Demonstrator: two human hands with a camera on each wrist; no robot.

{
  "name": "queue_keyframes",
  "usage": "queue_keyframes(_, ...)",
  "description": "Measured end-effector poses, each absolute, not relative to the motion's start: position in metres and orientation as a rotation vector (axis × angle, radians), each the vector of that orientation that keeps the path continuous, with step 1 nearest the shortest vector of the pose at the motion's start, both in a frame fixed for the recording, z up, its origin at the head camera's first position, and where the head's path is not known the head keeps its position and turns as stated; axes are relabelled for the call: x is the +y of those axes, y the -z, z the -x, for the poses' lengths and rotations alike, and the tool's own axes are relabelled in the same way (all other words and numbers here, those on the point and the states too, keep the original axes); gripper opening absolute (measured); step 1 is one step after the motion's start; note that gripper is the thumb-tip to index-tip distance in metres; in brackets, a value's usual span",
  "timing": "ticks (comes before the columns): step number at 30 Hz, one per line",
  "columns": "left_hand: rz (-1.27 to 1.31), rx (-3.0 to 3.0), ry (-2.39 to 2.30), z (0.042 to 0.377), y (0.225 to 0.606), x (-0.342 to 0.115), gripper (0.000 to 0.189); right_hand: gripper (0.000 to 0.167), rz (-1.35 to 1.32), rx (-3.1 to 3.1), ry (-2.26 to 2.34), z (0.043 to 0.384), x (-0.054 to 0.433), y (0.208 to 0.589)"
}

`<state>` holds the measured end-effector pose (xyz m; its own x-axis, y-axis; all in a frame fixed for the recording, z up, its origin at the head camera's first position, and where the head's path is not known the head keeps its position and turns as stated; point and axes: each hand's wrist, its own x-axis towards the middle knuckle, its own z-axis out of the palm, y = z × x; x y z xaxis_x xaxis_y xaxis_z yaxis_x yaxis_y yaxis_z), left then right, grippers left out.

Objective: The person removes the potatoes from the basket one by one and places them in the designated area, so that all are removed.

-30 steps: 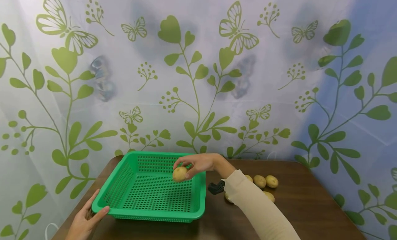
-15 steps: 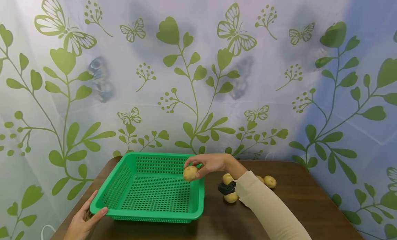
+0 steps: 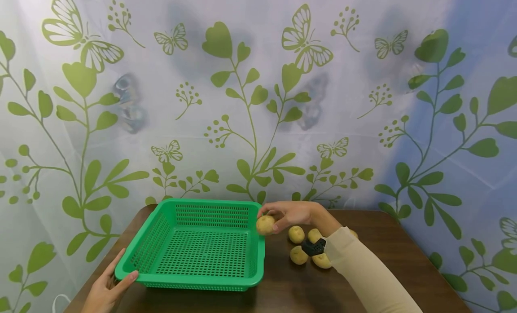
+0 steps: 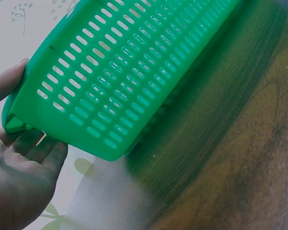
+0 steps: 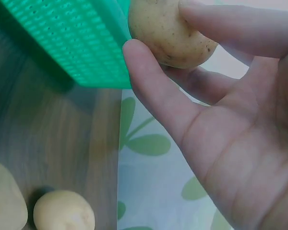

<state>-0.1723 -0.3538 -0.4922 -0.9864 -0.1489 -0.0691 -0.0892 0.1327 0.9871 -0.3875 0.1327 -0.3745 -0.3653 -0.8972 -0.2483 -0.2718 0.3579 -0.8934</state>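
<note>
A green plastic basket (image 3: 194,281) with slotted walls stands on the wooden table. Its near left corner is gripped by my left hand (image 3: 106,289), thumb on the rim; in the left wrist view the fingers curl below the rim (image 4: 32,117). My right hand (image 3: 290,213) holds a potato (image 3: 265,225) between thumb and fingertips, raised at the basket's right rim. The right wrist view shows this potato (image 5: 168,36) close up, with the basket's outer wall (image 5: 57,38) behind it.
Several potatoes (image 3: 296,234) lie on the table (image 3: 278,290) right of the basket, some partly hidden by the right sleeve (image 3: 363,268) and the black wrist camera (image 3: 314,247). A leaf-patterned curtain (image 3: 226,169) hangs behind the table.
My right hand has moved right with the potato, from over the basket's inside to its right rim. The left hand keeps its grip on the corner.
</note>
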Motion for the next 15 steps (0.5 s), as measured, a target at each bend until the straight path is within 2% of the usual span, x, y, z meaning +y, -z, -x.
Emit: queue_keyframes(15, -0.232, -2.290, 2.071, 0.173, 0.495, -0.354, 0.091, 0.049, 1.033, 1.923, 0.966, 0.384, 0.157, 0.385)
